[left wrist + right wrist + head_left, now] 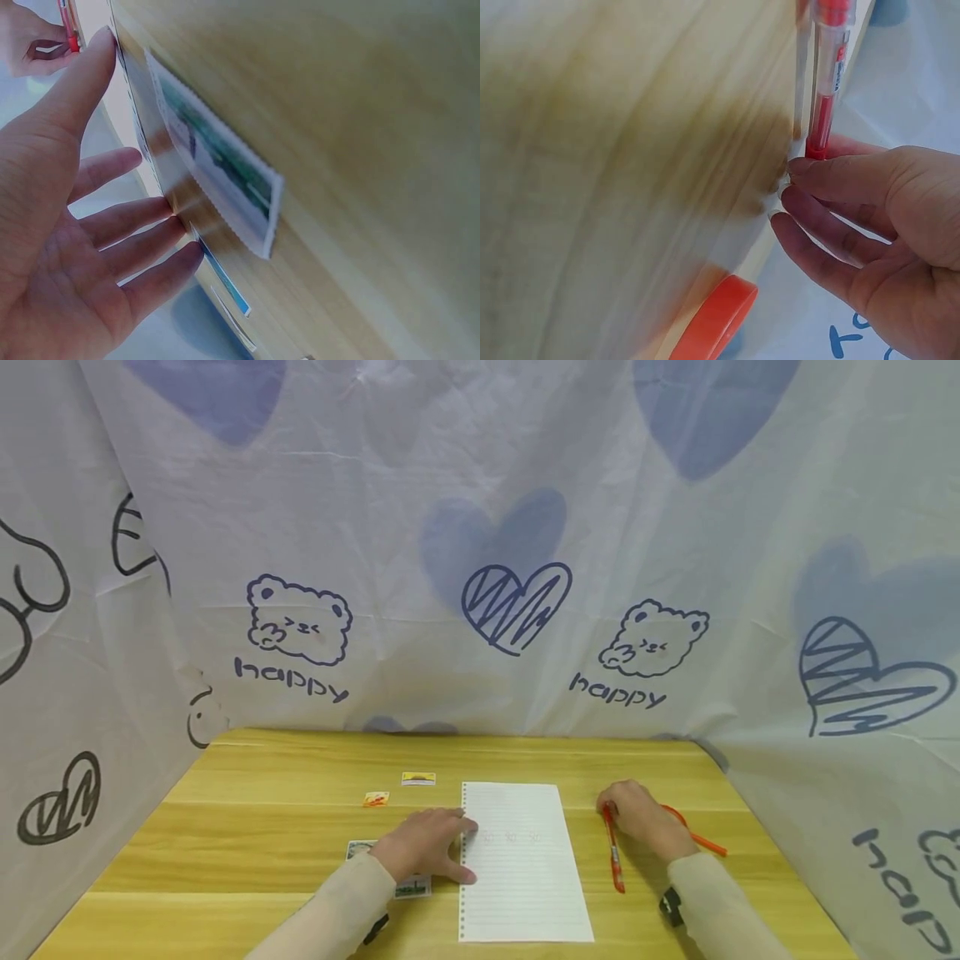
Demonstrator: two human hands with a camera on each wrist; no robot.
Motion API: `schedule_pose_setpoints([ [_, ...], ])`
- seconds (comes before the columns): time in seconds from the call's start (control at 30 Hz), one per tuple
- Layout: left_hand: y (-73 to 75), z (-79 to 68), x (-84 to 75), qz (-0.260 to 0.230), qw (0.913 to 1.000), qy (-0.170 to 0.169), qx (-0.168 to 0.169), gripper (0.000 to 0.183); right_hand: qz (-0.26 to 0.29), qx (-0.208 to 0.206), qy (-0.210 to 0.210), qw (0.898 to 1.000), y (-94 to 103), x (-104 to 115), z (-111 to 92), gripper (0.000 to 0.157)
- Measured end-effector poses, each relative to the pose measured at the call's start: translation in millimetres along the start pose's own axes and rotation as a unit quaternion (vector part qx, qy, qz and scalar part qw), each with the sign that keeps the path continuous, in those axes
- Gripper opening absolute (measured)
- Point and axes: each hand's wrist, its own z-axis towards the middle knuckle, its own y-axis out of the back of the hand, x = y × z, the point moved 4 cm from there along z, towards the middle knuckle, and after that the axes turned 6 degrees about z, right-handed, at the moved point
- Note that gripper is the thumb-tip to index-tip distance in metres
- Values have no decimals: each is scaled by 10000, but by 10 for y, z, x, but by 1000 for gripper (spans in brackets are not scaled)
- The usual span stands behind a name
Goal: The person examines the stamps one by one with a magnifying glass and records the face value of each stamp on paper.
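Observation:
A sheet of lined loose-leaf paper [525, 885] with punched holes down its left side lies in front of me. Fingers spread, my left hand [427, 843] rests at its left edge, with the thumb on the margin. Partly hidden under that forearm are green-and-white postage stamps [414, 887]; one such stamp [217, 161] shows close up in the left wrist view. To the right of the sheet, my right hand [637, 810] pinches the far end of a red pen [616, 864] between thumb and fingers. The pen's clear barrel [825, 112] shows in the right wrist view.
Beyond my left hand lie a yellow stamp [417, 778] and an orange-red stamp [377, 798]. An orange thing with a round rim and straight handle [708, 844] lies beside my right wrist, partly hidden. Printed cloth [405, 693] hangs around the wooden table [247, 827].

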Motion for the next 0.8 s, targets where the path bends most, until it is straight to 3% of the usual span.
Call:
schedule_pose_setpoints([
  [0.8, 6, -15, -21, 94, 9999, 13, -120, 78, 53, 493, -493, 9976, -33, 20, 32, 27],
])
